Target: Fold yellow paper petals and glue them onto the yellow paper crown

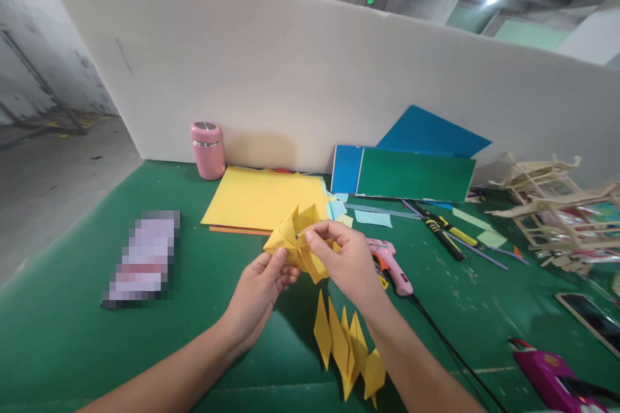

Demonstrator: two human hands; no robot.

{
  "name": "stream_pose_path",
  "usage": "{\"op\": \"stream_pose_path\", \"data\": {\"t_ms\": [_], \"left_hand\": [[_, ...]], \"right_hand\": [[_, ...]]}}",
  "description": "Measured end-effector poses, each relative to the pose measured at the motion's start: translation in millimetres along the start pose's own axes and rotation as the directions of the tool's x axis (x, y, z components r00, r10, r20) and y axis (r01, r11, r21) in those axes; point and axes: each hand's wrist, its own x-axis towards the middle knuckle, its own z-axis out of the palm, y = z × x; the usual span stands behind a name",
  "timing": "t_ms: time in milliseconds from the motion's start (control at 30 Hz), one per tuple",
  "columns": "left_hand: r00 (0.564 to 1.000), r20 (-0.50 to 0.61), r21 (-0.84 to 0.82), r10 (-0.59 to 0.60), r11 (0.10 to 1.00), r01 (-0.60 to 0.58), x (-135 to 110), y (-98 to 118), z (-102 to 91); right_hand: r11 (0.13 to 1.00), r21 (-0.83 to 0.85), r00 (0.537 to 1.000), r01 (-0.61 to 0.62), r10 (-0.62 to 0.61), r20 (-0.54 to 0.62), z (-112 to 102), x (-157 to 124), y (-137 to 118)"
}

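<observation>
Both hands hold a folded yellow paper piece [285, 232] with several pointed flaps, above the green table. My left hand [261, 284] pinches its lower left side between thumb and fingers. On the right side, my right hand [346, 258] grips the paper with thumb and bent fingers, covering part of it. Several diamond-shaped folded yellow paper pieces [341, 339] lie in a row just below, beside my right forearm. A pink glue gun [394, 268] rests right behind my right hand, its front partly hidden.
A stack of yellow paper sheets [264, 197] lies behind my hands, with a pink thermos [208, 151] at its left. Blue and green boards [416, 174] lean on the white partition. Box cutters [445, 235], paper strips, a wooden stick frame [557, 206] and a magenta device [549, 374] occupy the right.
</observation>
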Motion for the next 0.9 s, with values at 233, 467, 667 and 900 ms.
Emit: {"op": "stream_pose_path", "data": {"t_ms": [233, 467, 667, 900], "left_hand": [[1.0, 0.0, 0.003, 0.007, 1.0, -0.007, 0.7, -0.3, -0.6], [1.0, 0.024, 0.015, 0.016, 1.0, -0.017, 1.5, -2.7, -3.1], [1.0, 0.001, 0.016, 0.019, 1.0, -0.019, -0.1, -1.1, -1.1], [1.0, -0.004, 0.004, 0.023, 1.0, -0.023, -0.8, -1.0, 0.1]], "right_hand": [[1.0, 0.002, 1.0, -0.003, 0.003, 0.003, -0.2, -0.5, -1.9], [1.0, -0.014, 1.0, -0.007, 0.007, 0.001, -0.5, -0.4, -3.8], [1.0, -0.004, 1.0, -0.023, 0.023, -0.002, -0.5, -1.9, -3.5], [1.0, -0.016, 1.0, -0.01, 0.01, -0.001, -0.4, -2.9, -5.2]]}}
